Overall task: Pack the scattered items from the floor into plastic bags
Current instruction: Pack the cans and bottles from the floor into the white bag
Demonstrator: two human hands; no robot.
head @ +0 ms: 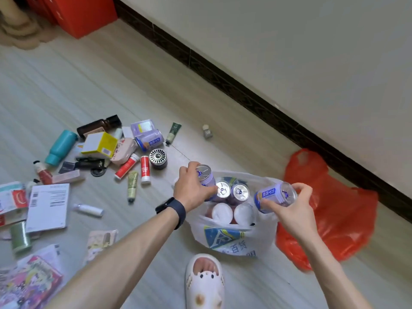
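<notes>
Cans look rigid, smooth and weighty, so I hold each around its wall, left hand and right hand fingers wrapped around one above the white bag.

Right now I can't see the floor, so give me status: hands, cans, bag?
Left hand grips an upright can at the white bag. Right hand holds a tilted can above it. Bag open, path clear.
</notes>
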